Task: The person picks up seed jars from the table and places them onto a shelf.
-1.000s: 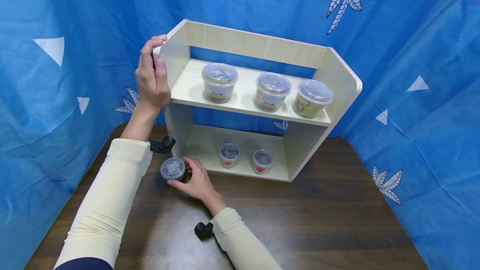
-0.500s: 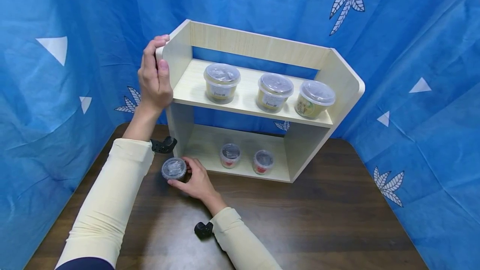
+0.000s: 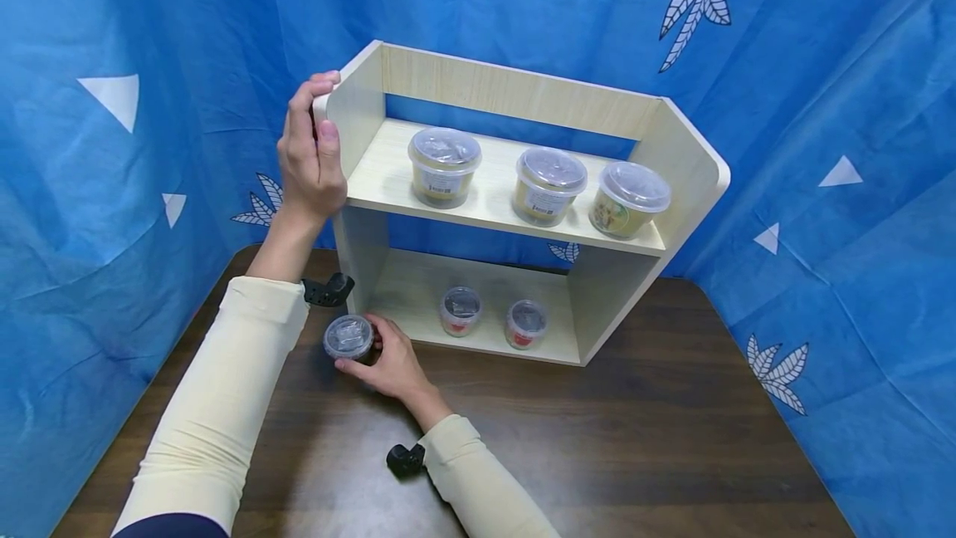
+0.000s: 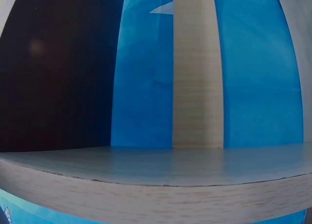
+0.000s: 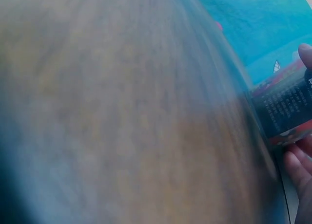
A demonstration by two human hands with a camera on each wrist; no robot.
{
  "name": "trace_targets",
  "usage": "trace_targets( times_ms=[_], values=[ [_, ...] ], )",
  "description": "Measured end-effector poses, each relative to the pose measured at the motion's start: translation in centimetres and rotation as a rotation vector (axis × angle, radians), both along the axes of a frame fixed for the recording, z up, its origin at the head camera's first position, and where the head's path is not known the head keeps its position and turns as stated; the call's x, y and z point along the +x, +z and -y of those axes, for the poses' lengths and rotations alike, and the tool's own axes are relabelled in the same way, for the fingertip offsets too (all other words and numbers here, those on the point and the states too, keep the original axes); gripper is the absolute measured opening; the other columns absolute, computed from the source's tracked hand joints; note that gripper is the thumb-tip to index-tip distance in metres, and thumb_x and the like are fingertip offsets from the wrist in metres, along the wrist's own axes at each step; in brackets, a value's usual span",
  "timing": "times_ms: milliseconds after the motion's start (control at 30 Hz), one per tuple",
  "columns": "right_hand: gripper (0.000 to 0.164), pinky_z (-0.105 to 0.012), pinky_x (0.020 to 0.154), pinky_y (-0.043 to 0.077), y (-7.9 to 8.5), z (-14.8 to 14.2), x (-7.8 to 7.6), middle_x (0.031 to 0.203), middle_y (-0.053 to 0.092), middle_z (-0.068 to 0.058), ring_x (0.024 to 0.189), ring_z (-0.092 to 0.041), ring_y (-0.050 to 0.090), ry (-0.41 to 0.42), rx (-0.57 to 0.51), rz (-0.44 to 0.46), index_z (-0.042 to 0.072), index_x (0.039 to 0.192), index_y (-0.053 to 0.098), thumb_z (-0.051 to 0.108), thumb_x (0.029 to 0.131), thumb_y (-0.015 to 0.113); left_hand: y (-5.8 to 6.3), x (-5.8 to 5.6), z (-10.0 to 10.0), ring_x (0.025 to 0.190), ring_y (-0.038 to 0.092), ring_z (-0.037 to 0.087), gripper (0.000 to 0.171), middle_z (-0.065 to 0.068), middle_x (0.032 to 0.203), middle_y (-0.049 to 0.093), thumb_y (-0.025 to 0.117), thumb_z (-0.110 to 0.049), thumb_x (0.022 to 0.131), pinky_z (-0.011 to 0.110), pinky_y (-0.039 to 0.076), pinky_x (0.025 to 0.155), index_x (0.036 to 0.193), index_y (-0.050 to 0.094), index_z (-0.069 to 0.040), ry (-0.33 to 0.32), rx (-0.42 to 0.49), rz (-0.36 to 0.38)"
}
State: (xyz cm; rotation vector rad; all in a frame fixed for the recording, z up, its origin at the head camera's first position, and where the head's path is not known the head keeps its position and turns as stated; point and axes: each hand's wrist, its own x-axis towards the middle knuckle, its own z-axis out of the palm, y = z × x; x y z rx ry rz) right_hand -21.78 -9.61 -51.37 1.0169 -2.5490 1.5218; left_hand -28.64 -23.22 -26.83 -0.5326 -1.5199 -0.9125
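Observation:
My left hand [image 3: 309, 164] grips the upper left side panel of a pale wooden two-tier shelf [image 3: 515, 91], thumb towards the front edge. Down on the dark table, my right hand [image 3: 396, 359] holds a small round plastic tub [image 3: 348, 339] with a clear lid, thumb and fingers on its sides, by the shelf's lower left corner. In the right wrist view the tub [image 5: 280, 107] shows a dark label with white print and red bands. Two similar small tubs, one left [image 3: 460, 311] and one right [image 3: 526, 325], stand on the lower tier.
On the upper tier stand three larger lidded tubs: left [image 3: 444, 168], middle [image 3: 549, 187] and right [image 3: 629, 199]. The brown wooden table [image 3: 635, 438] extends in front and to the right. A blue patterned curtain [image 3: 821, 106] surrounds the back and sides.
The head view has drifted slightly, so the shelf appears a little further right. Both hands keep their holds, and the tubs on the shelf stay in place.

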Motion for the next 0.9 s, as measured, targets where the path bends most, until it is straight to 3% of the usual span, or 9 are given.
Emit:
trace_targets(
  times_ms=[900],
  values=[
    [0.073,-0.018,0.087,0.049,0.56,-0.69,0.63,0.125,0.061,-0.004,0.103,-0.006,0.058,-0.034,0.007,0.036,0.008,0.138,0.051,0.034,0.078,0.083,0.12,0.25,-0.07,0.121,0.057,0.019,0.046,0.014,0.133,0.057,0.040,-0.024,0.090,0.036,0.048,0.099,0.123,0.048,0.007,0.001,0.011,0.020]
  ],
)
